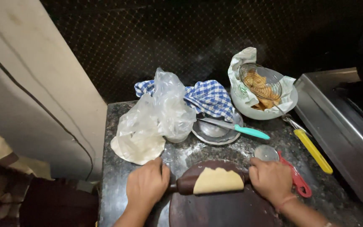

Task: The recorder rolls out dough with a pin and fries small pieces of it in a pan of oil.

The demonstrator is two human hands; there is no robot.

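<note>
On the round dark rolling board (pixel 227 210) at the near edge of the counter, a wooden rolling pin (pixel 190 184) lies crosswise with a sheet of pale dough (pixel 218 180) wrapped over its middle. Left of the board, the left hand (pixel 146 185) presses on the pin's handle with its fingers curled together over it; at the board's right rim the right hand (pixel 271 180) does the same on the other end, fingers closed down on the wood. Rolling well here probably means even pressure from both palms and short strokes, so the dough peels off the pin rather than tearing. Room is tight: just beyond the board's right rim lie a red-handled tool (pixel 297 180) and a small round cutter (pixel 266 153), nearly touching the right hand. Behind the board sit a steel plate (pixel 215 133) with a teal-handled knife (pixel 238 128), crumpled plastic bags (pixel 156 120) and a blue checked cloth (pixel 206 97). Farther back right stands a white bowl (pixel 265 110) holding a wire skimmer (pixel 260 82); a yellow handle (pixel 314 150) lies near the stove (pixel 337 126).
</note>
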